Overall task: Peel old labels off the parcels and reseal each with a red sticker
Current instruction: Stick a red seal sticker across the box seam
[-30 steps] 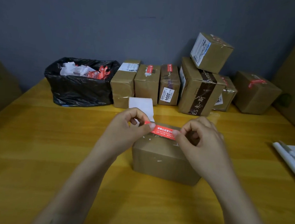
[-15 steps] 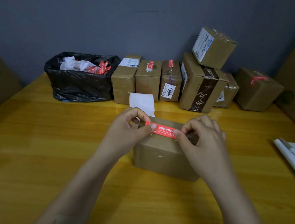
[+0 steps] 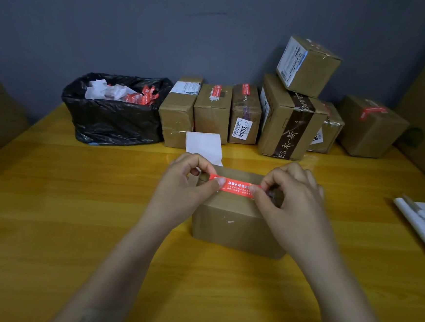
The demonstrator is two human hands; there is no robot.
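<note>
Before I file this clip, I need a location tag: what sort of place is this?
Probably a parcel handling or returns desk. A row of taped cardboard parcels lines the wall, a black bin bag holds peeled labels, and both hands press a red sticker onto a box.

White label on a parcel in the back row: "3004", smaller print illegible. Dark tape band on the large carton: "ES" plus Chinese characters. Red sticker: white Chinese print, starting "请确认"; rest unclear.
</note>
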